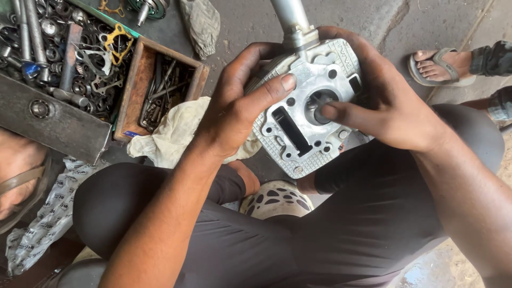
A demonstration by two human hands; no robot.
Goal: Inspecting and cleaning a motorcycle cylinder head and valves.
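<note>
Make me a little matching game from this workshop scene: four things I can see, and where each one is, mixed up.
Things:
1. metal engine part
2. wooden box of tools
3. cream rag
4. sandalled foot

Places:
A. top right, on the concrete floor
B. held between the left hand and right hand
C. beside the tray of metal scraps
D. just below the wooden box

Pairs: 1-B, 2-C, 3-D, 4-A

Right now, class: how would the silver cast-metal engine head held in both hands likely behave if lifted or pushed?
The silver cast-metal engine head probably feels heavy for its size, since it looks like thick solid casting. It is likely rigid, not floppy. Its ribbed edges should aid grip, as the left hand and right hand both clasp it.
</note>
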